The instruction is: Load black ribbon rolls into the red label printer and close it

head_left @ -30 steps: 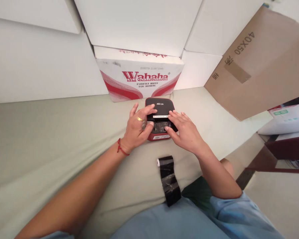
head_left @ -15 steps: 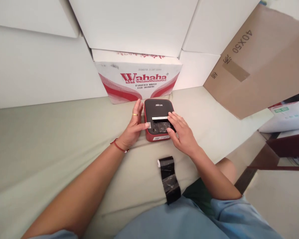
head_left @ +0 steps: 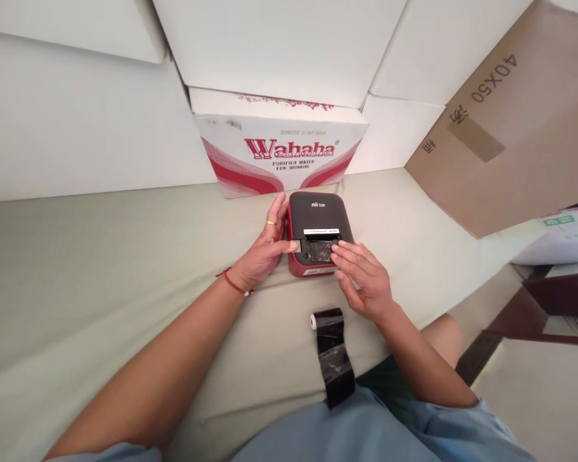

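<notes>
A small label printer (head_left: 318, 218) with a black top and red sides sits on the pale green sheet. My left hand (head_left: 266, 247) grips its left side, the fingers along the wall and the thumb on a grey tab at the near left corner. Flat fingers of my right hand (head_left: 363, 276) rest on the near right part of the top, beside a piece of dark shiny film (head_left: 322, 251) in the slot. A partly unrolled black ribbon roll (head_left: 334, 356) with a white core lies between the printer and my body.
Behind the printer stands a white and red water carton (head_left: 289, 154), with white boxes (head_left: 279, 45) stacked above and around it. A brown cardboard box (head_left: 525, 128) leans at the right. Past the sheet's right side are a white bag (head_left: 553, 237) and a dark red shelf (head_left: 542, 298).
My left hand has slid off the printer's top to its left side, thumb on the grey tab. My right hand has shifted nearer to my body along the printer's right part.
</notes>
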Motion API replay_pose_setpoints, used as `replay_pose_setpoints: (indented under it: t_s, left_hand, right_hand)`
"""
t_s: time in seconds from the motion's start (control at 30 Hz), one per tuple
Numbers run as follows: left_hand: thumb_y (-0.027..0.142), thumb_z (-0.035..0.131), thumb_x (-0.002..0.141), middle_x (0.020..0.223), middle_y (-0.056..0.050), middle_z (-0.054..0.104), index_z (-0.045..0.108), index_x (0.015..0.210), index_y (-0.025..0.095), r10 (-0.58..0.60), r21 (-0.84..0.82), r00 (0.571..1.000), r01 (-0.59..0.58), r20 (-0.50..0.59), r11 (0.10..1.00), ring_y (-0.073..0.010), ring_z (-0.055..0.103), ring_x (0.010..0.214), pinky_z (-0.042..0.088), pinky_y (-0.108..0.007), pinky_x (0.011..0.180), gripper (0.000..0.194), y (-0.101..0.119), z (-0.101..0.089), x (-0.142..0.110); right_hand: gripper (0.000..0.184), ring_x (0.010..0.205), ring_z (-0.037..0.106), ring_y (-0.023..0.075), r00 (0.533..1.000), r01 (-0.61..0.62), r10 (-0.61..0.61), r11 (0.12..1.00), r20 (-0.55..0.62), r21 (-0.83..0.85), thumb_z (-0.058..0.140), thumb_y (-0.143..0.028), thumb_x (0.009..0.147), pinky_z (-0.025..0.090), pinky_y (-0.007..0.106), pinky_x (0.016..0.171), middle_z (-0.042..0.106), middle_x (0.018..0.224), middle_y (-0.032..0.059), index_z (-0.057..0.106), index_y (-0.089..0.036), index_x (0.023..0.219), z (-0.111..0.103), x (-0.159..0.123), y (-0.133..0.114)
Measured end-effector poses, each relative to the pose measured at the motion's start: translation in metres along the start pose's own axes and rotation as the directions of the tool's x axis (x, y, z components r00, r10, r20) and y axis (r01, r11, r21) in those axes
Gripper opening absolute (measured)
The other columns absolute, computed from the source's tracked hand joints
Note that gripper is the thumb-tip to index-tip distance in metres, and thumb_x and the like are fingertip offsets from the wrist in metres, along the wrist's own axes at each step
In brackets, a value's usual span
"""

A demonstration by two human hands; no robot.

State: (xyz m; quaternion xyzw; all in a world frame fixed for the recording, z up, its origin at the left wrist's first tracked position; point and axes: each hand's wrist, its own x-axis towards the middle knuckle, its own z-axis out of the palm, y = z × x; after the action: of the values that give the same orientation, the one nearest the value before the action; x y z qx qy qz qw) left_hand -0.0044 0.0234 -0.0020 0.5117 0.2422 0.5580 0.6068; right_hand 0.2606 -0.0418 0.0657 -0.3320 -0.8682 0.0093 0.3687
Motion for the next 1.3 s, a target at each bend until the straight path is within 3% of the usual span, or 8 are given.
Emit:
replay_pose_setpoints:
  t_s: [0.2,0.3,0.47,0.63,0.8,1.07,1.2,1.3]
  left_hand:
    - [0.045,0.089,0.087,0.198,0.003,0.021,0.032,0.180,0.045,0.047,0.047,0.999,-0.046,-0.021,0.998,-0.0352,0.014,0.186,0.011,-0.056,0.153,0.109,-0.004,0.005,0.000]
    - [0.046,0.090,0.086,0.197,0.001,0.022,0.030,0.180,0.046,0.049,0.053,0.998,-0.047,-0.027,0.997,-0.0361,0.016,0.185,0.015,-0.056,0.152,0.112,-0.008,0.003,0.001]
    - [0.049,0.091,0.084,0.196,-0.001,0.024,0.026,0.180,0.048,0.047,0.059,0.998,-0.044,-0.041,0.997,-0.0363,0.021,0.184,0.020,-0.060,0.151,0.117,-0.013,-0.002,0.005]
    - [0.049,0.092,0.082,0.190,-0.006,0.038,0.036,0.177,0.040,0.025,0.027,0.999,-0.023,-0.041,0.999,-0.0411,0.037,0.176,0.032,-0.063,0.146,0.111,-0.012,-0.001,0.007]
    - [0.047,0.094,0.078,0.181,-0.008,0.051,0.038,0.176,0.037,-0.026,-0.005,0.998,0.026,-0.056,1.000,-0.0436,0.044,0.171,0.036,-0.066,0.144,0.113,-0.011,0.000,0.007]
    - [0.047,0.089,0.082,0.187,-0.008,0.043,0.035,0.176,0.036,0.018,0.032,0.999,-0.017,-0.050,0.999,-0.0424,0.037,0.176,0.032,-0.065,0.146,0.109,-0.011,0.001,0.009]
    - [0.047,0.087,0.085,0.191,-0.008,0.035,0.034,0.177,0.036,0.042,0.053,0.999,-0.040,-0.035,0.998,-0.0416,0.035,0.177,0.032,-0.064,0.146,0.107,-0.010,0.000,0.008]
    - [0.047,0.088,0.086,0.190,-0.008,0.039,0.035,0.177,0.036,0.038,0.046,0.999,-0.036,-0.038,0.998,-0.0415,0.038,0.175,0.034,-0.063,0.145,0.105,-0.011,-0.001,0.008]
  right_hand:
    - [0.027,0.128,0.085,0.0275,0.999,-0.007,0.006,0.999,0.043,0.032,0.065,-0.025,0.110,0.065,0.052,0.121,0.090,0.130,0.0102,0.087,-0.026,0.125,-0.013,0.013,-0.003]
    - [0.027,0.117,0.088,0.0262,0.983,-0.154,0.144,0.984,0.114,0.086,0.062,-0.033,0.113,0.069,0.046,0.113,0.092,0.123,0.0082,0.089,-0.027,0.114,-0.028,0.034,-0.004]
    - [0.031,0.080,0.088,0.0215,0.770,-0.525,0.502,0.849,0.393,-0.057,0.059,-0.033,0.113,0.069,0.035,0.085,0.091,0.110,0.0049,0.087,-0.023,0.122,-0.036,0.103,0.006]
    - [0.031,0.114,0.084,0.0322,0.677,-0.242,0.494,0.850,0.546,-0.468,0.063,-0.016,0.104,0.062,0.040,0.094,0.090,0.120,0.0083,0.089,-0.025,0.119,-0.005,0.160,0.013]
    - [0.029,0.119,0.082,0.0382,0.570,-0.104,0.509,0.823,0.645,-0.558,0.078,-0.017,0.096,0.062,0.043,0.093,0.089,0.124,0.0180,0.087,-0.020,0.124,0.023,0.169,0.009]
    - [0.027,0.107,0.081,0.0326,0.632,-0.244,0.523,0.835,0.572,-0.494,0.071,-0.027,0.105,0.060,0.039,0.086,0.087,0.124,0.0158,0.079,-0.018,0.129,0.001,0.148,0.010]
    - [0.024,0.073,0.070,0.0209,0.702,-0.558,0.523,0.825,0.483,-0.083,0.072,-0.040,0.102,0.054,0.033,0.066,0.083,0.101,0.0059,0.078,-0.022,0.117,-0.051,0.123,-0.007]
    - [0.039,0.069,0.065,0.0196,0.708,-0.660,0.428,0.685,0.562,0.310,0.082,-0.059,0.096,0.050,0.032,0.061,0.078,0.091,0.0039,0.079,-0.026,0.115,-0.086,0.100,-0.031]
